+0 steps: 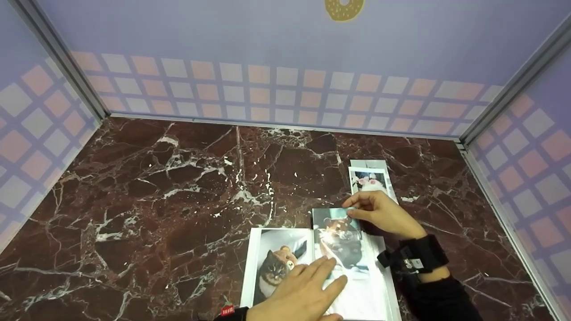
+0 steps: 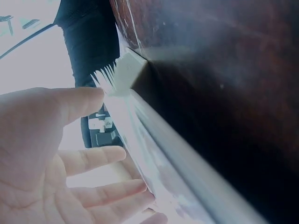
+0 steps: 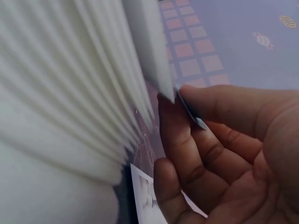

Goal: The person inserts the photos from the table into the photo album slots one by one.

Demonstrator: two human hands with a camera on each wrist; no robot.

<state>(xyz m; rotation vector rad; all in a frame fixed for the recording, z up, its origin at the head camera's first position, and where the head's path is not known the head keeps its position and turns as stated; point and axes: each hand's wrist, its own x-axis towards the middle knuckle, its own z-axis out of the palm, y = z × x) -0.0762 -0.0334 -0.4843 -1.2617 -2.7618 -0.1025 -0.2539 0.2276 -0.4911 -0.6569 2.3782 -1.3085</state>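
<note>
An open photo album lies at the table's near edge. Its left page shows a picture of a cat beside a brown bear-like head. On the right page, a photo with a brown animal on it sticks out past the page's top edge. My right hand pinches this photo by its upper right corner, between thumb and fingers; the right wrist view shows the photo's edge in that pinch. With fingers spread and fairly straight, my left hand rests on the album's lower middle, across both pages.
Beyond the right hand, a loose photo with pink flowers lies on a pale sheet. The dark red marbled table is bounded by lilac checked panels at the back and sides. Several album pages fan out in the right wrist view.
</note>
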